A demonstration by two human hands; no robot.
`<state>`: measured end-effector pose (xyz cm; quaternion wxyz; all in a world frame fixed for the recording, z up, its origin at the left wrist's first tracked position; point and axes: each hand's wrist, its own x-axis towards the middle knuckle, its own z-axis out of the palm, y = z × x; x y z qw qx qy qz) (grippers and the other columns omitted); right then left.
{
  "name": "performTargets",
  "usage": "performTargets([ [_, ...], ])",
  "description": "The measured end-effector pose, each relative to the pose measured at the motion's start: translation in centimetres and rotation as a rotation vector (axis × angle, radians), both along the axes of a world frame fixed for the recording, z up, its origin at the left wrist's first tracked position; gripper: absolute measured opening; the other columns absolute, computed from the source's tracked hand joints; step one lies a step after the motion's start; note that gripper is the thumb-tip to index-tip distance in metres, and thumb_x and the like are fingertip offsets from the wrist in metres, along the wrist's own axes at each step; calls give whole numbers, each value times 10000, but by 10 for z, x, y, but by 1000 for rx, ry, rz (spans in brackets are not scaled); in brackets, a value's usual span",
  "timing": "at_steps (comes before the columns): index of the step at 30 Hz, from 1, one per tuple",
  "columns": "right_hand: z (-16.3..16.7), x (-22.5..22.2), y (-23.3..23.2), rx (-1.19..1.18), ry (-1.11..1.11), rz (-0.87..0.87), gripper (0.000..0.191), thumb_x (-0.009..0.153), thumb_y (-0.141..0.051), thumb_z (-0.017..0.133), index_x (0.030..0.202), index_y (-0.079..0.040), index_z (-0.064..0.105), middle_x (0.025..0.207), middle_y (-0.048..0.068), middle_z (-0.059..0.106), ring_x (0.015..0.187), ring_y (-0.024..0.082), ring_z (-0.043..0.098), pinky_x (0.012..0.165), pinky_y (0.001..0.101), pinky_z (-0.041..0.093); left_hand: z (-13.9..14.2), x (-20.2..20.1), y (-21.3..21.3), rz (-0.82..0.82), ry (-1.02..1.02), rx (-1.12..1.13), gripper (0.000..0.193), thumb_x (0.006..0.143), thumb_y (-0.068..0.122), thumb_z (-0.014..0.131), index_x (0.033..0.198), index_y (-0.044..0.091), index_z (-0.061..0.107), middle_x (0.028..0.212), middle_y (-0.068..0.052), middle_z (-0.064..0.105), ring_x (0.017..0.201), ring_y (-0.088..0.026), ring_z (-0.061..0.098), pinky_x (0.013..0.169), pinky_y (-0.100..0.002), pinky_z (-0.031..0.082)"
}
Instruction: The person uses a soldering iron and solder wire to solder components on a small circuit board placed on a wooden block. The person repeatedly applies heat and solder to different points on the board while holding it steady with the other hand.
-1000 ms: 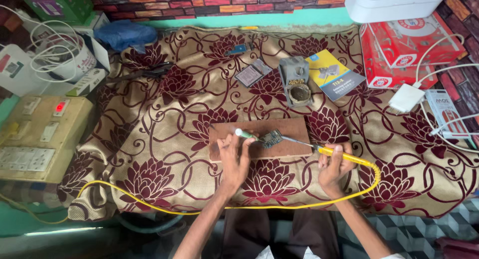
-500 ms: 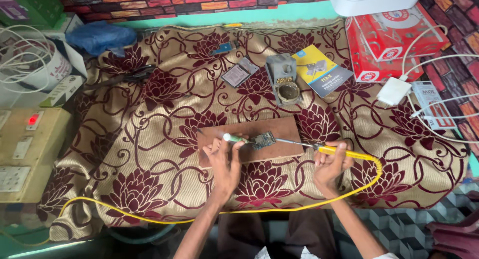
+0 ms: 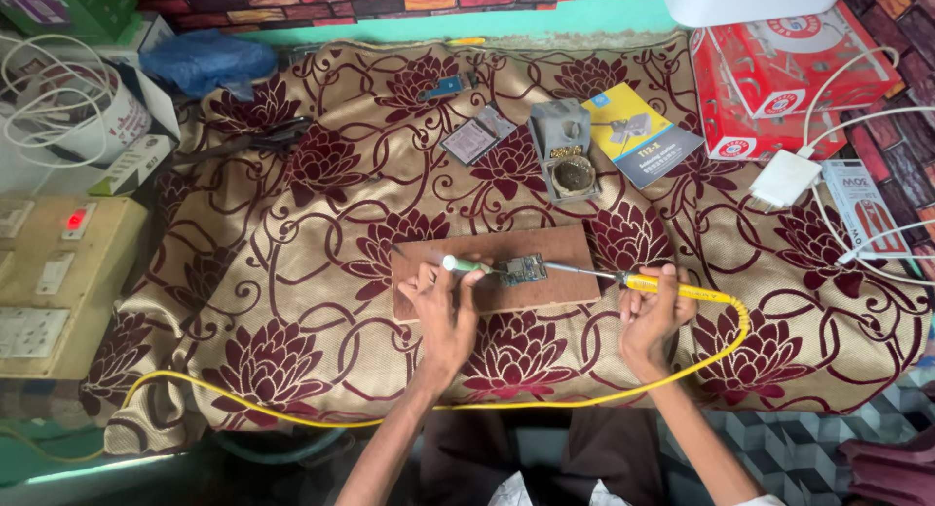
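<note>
A brown wooden board (image 3: 545, 248) lies on the floral cloth in front of me. On it sits a small blue circuit board (image 3: 525, 269). My left hand (image 3: 443, 311) holds a thin green-and-white tool (image 3: 461, 264) whose tip points at the circuit board. My right hand (image 3: 653, 316) grips the yellow handle of a soldering iron (image 3: 662, 287); its metal tip reaches left to the circuit board. A yellow cable (image 3: 487, 404) runs from the iron, loops along the near edge of the cloth and goes off to the left.
A grey soldering stand (image 3: 565, 150) with a brass sponge, a blue-yellow booklet (image 3: 643, 136) and a small packet (image 3: 475, 136) lie behind the board. Red boxes (image 3: 779, 77) and a white charger (image 3: 785, 178) sit right. A switchboard (image 3: 54, 282) with a red light stands left.
The view has shifted slightly. Both hands stay at the wooden board with the same tools, and the iron's tip remains at the circuit board.
</note>
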<state>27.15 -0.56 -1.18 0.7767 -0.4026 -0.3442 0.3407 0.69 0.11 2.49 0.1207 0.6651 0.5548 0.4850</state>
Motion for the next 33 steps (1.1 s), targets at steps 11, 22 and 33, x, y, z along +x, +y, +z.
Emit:
performTargets([
  [11, -4, 1, -1, 14, 22, -1, 375, 1104, -348, 469, 899, -39, 524, 585, 13, 404, 445, 100, 384, 391, 251, 322, -7, -2, 2, -10, -2, 101, 186, 956, 79, 650, 1135, 93, 699, 831, 11, 651, 857, -180, 458, 901, -390, 257],
  [22, -7, 2, 2, 18, -51, 2, 355, 1108, -303, 485, 893, -23, 532, 584, 12, 421, 434, 93, 391, 370, 251, 326, -7, 0, 2, -10, -30, 71, 152, 957, 84, 659, 1089, 123, 724, 768, 8, 600, 834, -182, 451, 883, -388, 249],
  [33, -7, -3, 8, 18, -302, 25, 368, 1109, -318, 458, 929, -12, 554, 552, 2, 429, 388, 72, 407, 321, 230, 347, -14, -3, 3, 11, -78, 4, 143, 1005, 149, 612, 1056, 163, 745, 700, -8, 442, 785, -177, 376, 869, -370, 249],
])
